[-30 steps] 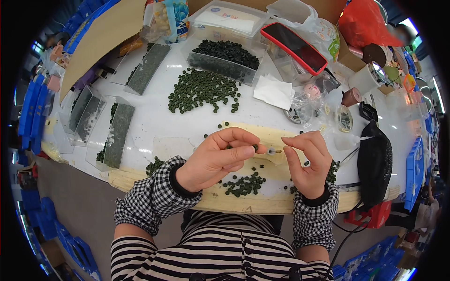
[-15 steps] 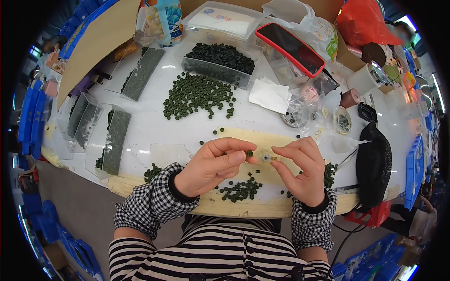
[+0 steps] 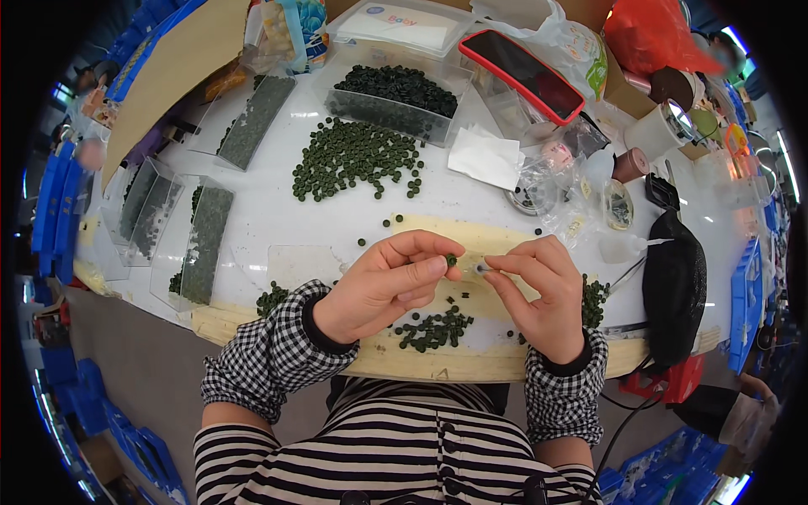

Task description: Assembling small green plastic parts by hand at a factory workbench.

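Observation:
My left hand (image 3: 379,286) pinches a small round dark green piece (image 3: 452,261) between thumb and forefinger. Opposite it, my right hand (image 3: 545,295) has thumb and forefinger closed at a small pale, shiny piece (image 3: 481,268); its kind is too small to tell. A narrow gap separates the two pieces, above the yellowish patch (image 3: 429,225) of the worktop. Just below the hands lies a small pile of dark green pieces (image 3: 435,331). A larger heap of similar round pieces (image 3: 353,160) spreads beyond my left hand.
At the back stands a clear bin of black pieces (image 3: 396,93). Clear trays of green bits (image 3: 208,244) line the left. White tissues (image 3: 486,157), a red-cased phone (image 3: 522,76), a white dropper bottle (image 3: 619,247) and a black mesh bag (image 3: 676,290) are on the right.
My right thumb and forefinger, apart before, have come together at the shiny piece. Both hands have shifted slightly farther from my body. The green piece stays in my left hand.

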Action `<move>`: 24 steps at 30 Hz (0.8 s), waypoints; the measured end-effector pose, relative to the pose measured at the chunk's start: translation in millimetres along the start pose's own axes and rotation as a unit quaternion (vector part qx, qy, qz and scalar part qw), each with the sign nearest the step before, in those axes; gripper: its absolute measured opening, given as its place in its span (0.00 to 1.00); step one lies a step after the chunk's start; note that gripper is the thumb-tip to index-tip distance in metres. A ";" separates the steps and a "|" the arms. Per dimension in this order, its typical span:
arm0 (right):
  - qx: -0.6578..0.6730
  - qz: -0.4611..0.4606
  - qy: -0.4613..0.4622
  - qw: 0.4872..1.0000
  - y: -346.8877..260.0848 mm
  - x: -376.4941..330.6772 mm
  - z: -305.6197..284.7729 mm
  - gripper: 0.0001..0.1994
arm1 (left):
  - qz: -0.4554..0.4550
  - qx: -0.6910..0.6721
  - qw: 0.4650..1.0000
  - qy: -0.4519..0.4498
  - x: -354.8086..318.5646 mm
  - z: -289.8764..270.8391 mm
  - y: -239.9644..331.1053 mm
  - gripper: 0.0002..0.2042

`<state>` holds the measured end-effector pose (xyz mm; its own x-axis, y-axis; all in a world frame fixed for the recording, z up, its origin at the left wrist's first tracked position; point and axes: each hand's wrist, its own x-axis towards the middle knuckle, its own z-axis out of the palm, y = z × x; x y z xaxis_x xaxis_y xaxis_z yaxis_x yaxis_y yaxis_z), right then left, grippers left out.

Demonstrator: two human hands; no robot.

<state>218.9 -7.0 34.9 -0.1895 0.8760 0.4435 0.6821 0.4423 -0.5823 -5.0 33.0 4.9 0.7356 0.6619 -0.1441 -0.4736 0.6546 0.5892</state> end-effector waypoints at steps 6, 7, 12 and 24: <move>-0.010 -0.003 0.119 0.993 -22.5 -3.4 -18.2 0.11 | -0.016 -0.006 1.000 -0.014 -0.5 -0.1 -2.1 0.12; 0.014 -0.015 0.139 0.990 -26.5 -3.1 -19.8 0.10 | -0.019 -0.002 1.000 -0.015 -1.1 0.7 -2.4 0.12; 0.124 -0.028 0.154 0.980 -30.6 -1.8 -6.0 0.06 | -0.030 0.013 0.999 -0.021 -1.9 3.9 -4.6 0.12; 0.255 0.035 0.129 0.958 -26.8 -5.9 18.1 0.02 | -0.036 0.032 0.999 -0.013 -1.4 6.0 -8.1 0.13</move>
<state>189.0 -20.5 35.6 0.0704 0.8594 0.5064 0.2410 0.4780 -0.8447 0.8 24.6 5.2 0.7790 0.6042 -0.1678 -0.3877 0.6744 0.6283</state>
